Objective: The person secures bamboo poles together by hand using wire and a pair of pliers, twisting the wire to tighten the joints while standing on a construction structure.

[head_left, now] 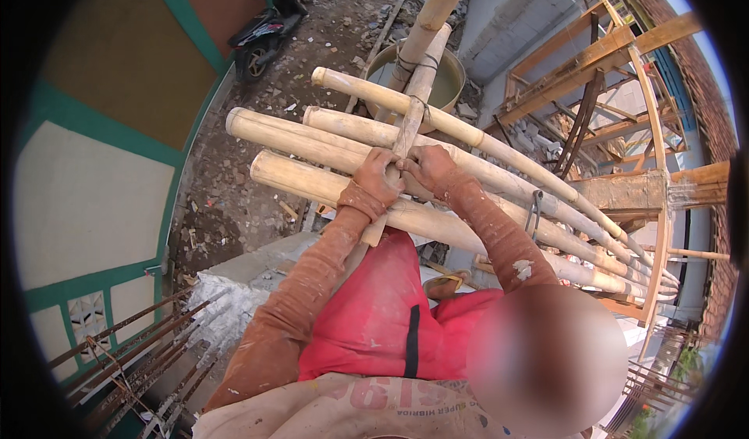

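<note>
Several long bamboo poles (295, 175) run side by side from the left toward the far right. A narrower bamboo crosspiece (411, 119) lies across them, and dark wire (422, 105) binds it at the far pole. My left hand (378, 180) is closed at the crosspiece above the nearer poles, its fingers curled. Just right of it, my right hand (431, 168) is closed too, fingertips pinched close to the left hand's. Whatever lies between the fingers is too small or hidden to make out. The crosspiece's near end (375, 231) shows below my left hand.
An upright bamboo pole (434, 16) rises beyond the crosspiece, in front of a round water-filled tub (462, 71). A metal hook (534, 211) hangs on the poles at right. Rusty rebar (144, 344) juts from concrete (228, 302) at lower left. A motorbike (269, 30) stands on rubble-strewn ground below.
</note>
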Demonstrator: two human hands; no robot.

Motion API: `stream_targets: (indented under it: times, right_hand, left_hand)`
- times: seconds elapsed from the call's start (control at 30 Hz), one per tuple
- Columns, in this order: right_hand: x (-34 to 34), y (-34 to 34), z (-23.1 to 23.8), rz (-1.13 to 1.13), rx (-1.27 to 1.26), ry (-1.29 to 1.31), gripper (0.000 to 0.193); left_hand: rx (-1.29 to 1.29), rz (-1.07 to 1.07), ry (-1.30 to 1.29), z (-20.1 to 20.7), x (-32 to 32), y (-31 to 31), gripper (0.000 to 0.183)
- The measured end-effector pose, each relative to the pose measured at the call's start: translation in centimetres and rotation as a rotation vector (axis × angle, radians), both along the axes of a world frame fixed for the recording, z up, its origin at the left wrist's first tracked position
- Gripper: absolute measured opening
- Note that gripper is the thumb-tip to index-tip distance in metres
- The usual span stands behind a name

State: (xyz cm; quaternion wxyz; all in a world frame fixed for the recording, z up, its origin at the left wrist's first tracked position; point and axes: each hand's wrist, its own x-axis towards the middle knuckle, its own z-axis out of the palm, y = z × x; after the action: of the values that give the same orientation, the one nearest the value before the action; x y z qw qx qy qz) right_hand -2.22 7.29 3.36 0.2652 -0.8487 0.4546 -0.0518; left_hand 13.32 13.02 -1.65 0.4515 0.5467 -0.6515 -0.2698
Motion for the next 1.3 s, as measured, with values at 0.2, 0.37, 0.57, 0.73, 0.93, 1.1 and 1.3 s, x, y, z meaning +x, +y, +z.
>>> stream_targets:
  times: [0.2,0.37,0.57,0.73,0.93,1.1,1.3]
  right_hand:
    - [-1.7,-0.5,-1.8,-0.631,0.775,-0.242,0.036]
    - [-5.0,3.7,4.2,-0.464,0.299,-0.036,0.041]
    - [-18.3,12.0,5.3,-0.875,-0.152,0.546,0.059]
    - [-21.4,17.2,5.8,-1.035,0.149,0.490,0.054]
    - [-21.4,14.8,2.3,-0.914,0.130,0.519,0.032]
    - [-24.6,15.5,3.2,-1.070,0.170,0.302,0.025]
    - [-25.3,14.8,2.7,-1.064,0.209,0.119,0.026]
  left_hand:
    - [0.010,-0.013,0.025,0.6,-1.4,-0.3,0.037]
    - [0.043,-0.022,-0.059,0.3,0.4,0.2,0.038]
    - [0.118,-0.033,-0.221,2.4,-0.1,-0.2,0.044]
    - [0.153,-0.060,-0.350,3.0,-2.9,-0.8,0.041]
    - [0.010,-0.082,-0.479,0.2,0.1,-0.3,0.035]
    - [-0.048,-0.160,-0.517,0.8,-1.7,-1.2,0.032]
    - [-0.082,-0.178,-0.484,-0.3,-0.1,-1.4,0.025]
